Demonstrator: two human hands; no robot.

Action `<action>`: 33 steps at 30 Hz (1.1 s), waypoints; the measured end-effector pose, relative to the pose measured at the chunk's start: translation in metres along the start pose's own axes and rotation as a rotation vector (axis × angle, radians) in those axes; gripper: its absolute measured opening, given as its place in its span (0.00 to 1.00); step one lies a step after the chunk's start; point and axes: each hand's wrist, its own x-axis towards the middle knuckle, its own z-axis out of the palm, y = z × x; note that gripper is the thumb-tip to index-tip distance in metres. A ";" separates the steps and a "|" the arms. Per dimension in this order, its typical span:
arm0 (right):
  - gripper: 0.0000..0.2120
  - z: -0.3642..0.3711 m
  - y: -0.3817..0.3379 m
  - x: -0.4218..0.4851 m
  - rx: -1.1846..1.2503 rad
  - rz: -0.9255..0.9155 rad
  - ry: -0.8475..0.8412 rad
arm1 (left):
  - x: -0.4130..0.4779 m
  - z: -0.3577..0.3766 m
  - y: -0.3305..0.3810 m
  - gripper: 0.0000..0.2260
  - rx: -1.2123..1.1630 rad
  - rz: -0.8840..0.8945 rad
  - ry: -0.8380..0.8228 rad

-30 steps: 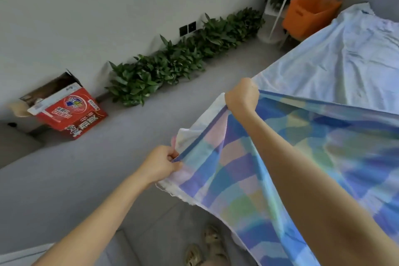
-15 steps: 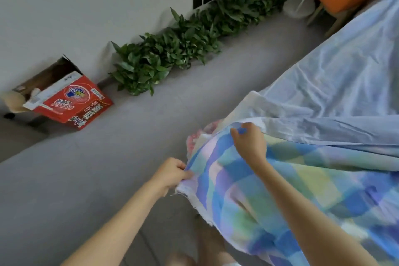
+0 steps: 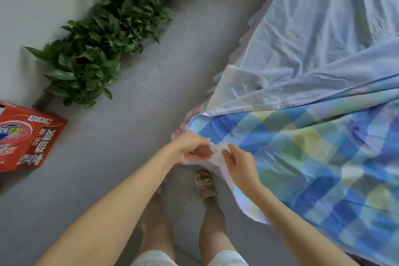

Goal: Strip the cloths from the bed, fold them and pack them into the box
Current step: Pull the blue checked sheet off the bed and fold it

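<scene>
A checked cloth (image 3: 302, 153) in blue, green and yellow lies spread over the near part of the bed, its pale underside turned up at the corner. My left hand (image 3: 192, 147) and my right hand (image 3: 239, 164) meet at that corner beside the bed's edge. Each pinches the pale fabric there. A light blue sheet (image 3: 323, 39) covers the far part of the bed, partly over the checked cloth. The red cardboard box (image 3: 26, 136) stands on the floor at the left.
A row of green leafy plants (image 3: 103, 34) runs along the grey wall at the upper left. Grey floor (image 3: 151, 84) stretches between the plants and the bed. My legs and a sandalled foot (image 3: 205, 183) are below my hands.
My view tilted down toward the floor. My right hand came down from the raised edge to the corner beside my left hand. The checked cloth dropped onto the bed.
</scene>
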 end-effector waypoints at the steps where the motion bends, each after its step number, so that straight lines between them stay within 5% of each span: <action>1: 0.21 -0.003 -0.002 0.004 0.024 0.053 0.050 | 0.010 -0.010 0.001 0.04 0.032 0.016 0.050; 5: 0.22 0.014 0.005 0.018 0.047 0.211 0.140 | 0.053 -0.050 -0.009 0.08 0.246 0.091 0.218; 12: 0.19 0.035 0.023 0.026 0.160 0.481 0.432 | 0.121 -0.072 -0.055 0.06 0.419 0.170 0.224; 19: 0.17 0.022 0.059 0.066 0.093 0.536 0.532 | 0.204 -0.082 -0.070 0.29 0.410 0.136 0.043; 25: 0.11 0.020 0.071 0.087 0.109 0.499 0.508 | 0.225 -0.078 -0.097 0.14 0.769 0.140 -0.030; 29: 0.10 0.007 0.055 0.074 0.170 0.492 0.566 | 0.180 -0.090 -0.099 0.09 0.596 0.237 0.092; 33: 0.16 -0.035 0.013 0.041 0.303 0.411 0.741 | 0.104 -0.083 -0.078 0.12 0.452 0.278 0.021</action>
